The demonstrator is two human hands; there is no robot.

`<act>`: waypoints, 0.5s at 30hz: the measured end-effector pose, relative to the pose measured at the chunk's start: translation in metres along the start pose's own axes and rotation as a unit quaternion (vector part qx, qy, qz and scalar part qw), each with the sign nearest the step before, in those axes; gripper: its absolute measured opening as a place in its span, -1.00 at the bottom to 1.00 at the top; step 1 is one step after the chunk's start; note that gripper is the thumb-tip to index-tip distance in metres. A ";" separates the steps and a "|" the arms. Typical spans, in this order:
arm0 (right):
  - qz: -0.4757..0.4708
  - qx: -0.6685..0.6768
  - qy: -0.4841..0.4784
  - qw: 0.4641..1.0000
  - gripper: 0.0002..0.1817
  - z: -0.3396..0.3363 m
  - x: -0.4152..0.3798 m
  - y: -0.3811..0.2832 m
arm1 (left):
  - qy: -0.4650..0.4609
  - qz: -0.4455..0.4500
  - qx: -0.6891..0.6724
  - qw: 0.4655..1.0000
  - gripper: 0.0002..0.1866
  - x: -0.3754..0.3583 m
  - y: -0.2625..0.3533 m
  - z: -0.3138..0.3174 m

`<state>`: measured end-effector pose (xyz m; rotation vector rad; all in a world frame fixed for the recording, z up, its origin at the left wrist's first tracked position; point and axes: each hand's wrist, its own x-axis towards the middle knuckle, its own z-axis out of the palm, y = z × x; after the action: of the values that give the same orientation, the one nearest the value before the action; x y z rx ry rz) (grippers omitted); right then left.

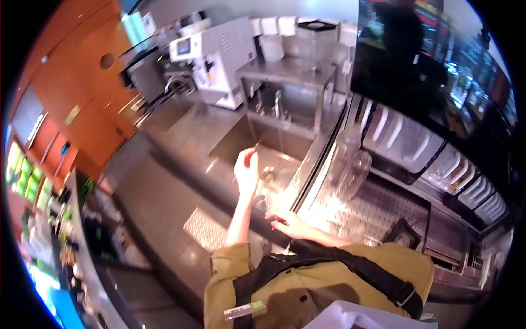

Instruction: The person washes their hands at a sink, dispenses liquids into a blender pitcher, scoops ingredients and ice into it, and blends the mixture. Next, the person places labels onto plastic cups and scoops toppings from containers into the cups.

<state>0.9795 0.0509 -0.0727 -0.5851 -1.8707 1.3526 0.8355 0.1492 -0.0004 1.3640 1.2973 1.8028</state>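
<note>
My left hand (246,171) is raised over the near left side of the steel sink (233,143). Its fingers are curled together at the tips, and whatever they may hold is too small to make out. My right hand (289,222) is lower, by the sink's near right corner, palm down with fingers loosely apart and nothing visible in them. At the back of the basin stands a tap (278,103), with what looks like a thin stream falling from it. A round drain (268,174) shows in the basin floor.
A steel shelf (285,68) over the sink bears a clear blender jug (316,46). Left of it stands a white machine (222,60). Clear pitchers (350,170) and a perforated drip tray (383,205) are at right, below a dark screen (433,60). A patterned mat (205,227) lies at left.
</note>
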 end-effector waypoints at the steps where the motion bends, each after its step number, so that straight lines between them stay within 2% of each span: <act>1: 0.028 -0.037 0.054 0.997 -0.75 -0.015 0.018 0.008 | -0.052 0.050 -0.005 0.997 -0.83 0.047 -0.012 0.022; 2: 0.041 -0.088 0.124 0.987 -0.74 -0.027 0.039 0.013 | -0.105 0.081 -0.019 0.991 -0.83 0.090 -0.009 0.049; 5: 0.015 -0.103 0.305 0.947 -0.74 -0.052 0.085 0.023 | -0.267 0.156 -0.015 0.951 -0.79 0.220 -0.022 0.152; 6: 0.009 -0.157 0.360 0.920 -0.74 -0.058 0.095 0.036 | -0.320 0.155 -0.065 0.932 -0.75 0.259 -0.025 0.188; 7: 0.041 -0.148 0.409 0.899 -0.75 -0.052 0.101 0.036 | -0.331 0.110 -0.053 0.936 -0.72 0.293 -0.025 0.224; 9: 0.106 -0.138 0.509 0.843 -0.77 -0.059 0.124 0.047 | -0.276 0.081 -0.014 0.958 -0.56 0.350 -0.027 0.284; 10: 0.118 -0.114 0.571 0.804 -0.77 -0.056 0.134 0.059 | -0.243 0.077 0.005 0.967 -0.40 0.378 -0.047 0.323; 11: 0.137 -0.136 0.591 0.783 -0.79 -0.054 0.142 0.058 | -0.244 0.081 0.027 0.966 -0.22 0.392 -0.054 0.347; 12: 0.158 -0.154 0.607 0.764 -0.80 -0.051 0.149 0.057 | -0.233 0.076 0.019 0.969 -0.12 0.396 -0.053 0.361; 13: 0.149 -0.177 0.625 0.745 -0.82 -0.053 0.157 0.058 | -0.243 0.037 0.023 0.969 -0.08 0.404 -0.065 0.386; 14: 0.145 -0.198 0.641 0.728 -0.83 -0.052 0.164 0.058 | -0.135 0.005 0.022 0.991 -0.28 0.396 -0.063 0.400; 15: 0.150 -0.232 0.650 0.708 -0.84 -0.053 0.173 0.053 | -0.180 0.016 -0.047 0.982 -0.42 0.392 -0.065 0.407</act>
<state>0.9107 0.2260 -0.0619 -1.6185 -0.8408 0.2590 1.0667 0.6556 0.1171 1.5752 0.9919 1.5250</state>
